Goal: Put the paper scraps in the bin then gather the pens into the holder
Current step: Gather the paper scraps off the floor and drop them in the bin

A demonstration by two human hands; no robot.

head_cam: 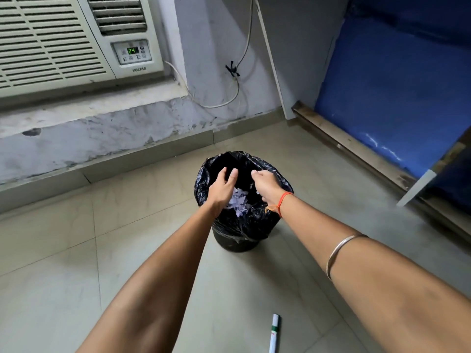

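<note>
A black bin (237, 243) lined with a black plastic bag stands on the tiled floor. Pale paper scraps (239, 202) lie inside it. Both my hands hang over the bin's mouth. My left hand (223, 188) has its fingers straight and spread, palm down, holding nothing I can see. My right hand (265, 184) is palm down with its fingers bent downward; its fingertips are hidden, so any scrap in it is out of sight. A white pen (274, 332) with a green band lies on the floor near the bottom edge.
A window air conditioner (76, 42) sits in the wall at the upper left, with a cable (237, 87) hanging beside it. A blue panel with a wooden frame (382, 98) stands at the right. Beige floor tiles surround the bin.
</note>
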